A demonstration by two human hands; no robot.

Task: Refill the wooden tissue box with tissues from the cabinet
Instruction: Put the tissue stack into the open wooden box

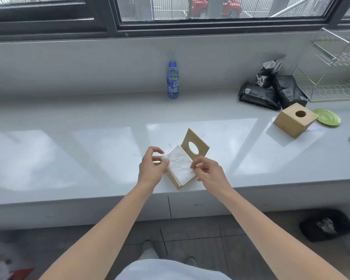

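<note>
A wooden tissue box (pixel 176 183) stands near the front edge of the white counter, its lid (pixel 200 147) with an oval hole tipped up at the far side. A stack of white tissues (pixel 180 165) lies in the box's open top and sticks out above it. My left hand (pixel 152 166) pinches the stack's left corner. My right hand (pixel 209 170) pinches its right edge. Both hands sit directly over the box.
A second closed wooden tissue box (pixel 295 119) stands to the right. Black packets (pixel 271 91), green plates (pixel 327 117) and a wire dish rack (pixel 335 77) fill the far right. A blue bottle (pixel 172 80) stands at the back wall. A black bag (pixel 327 227) lies on the floor.
</note>
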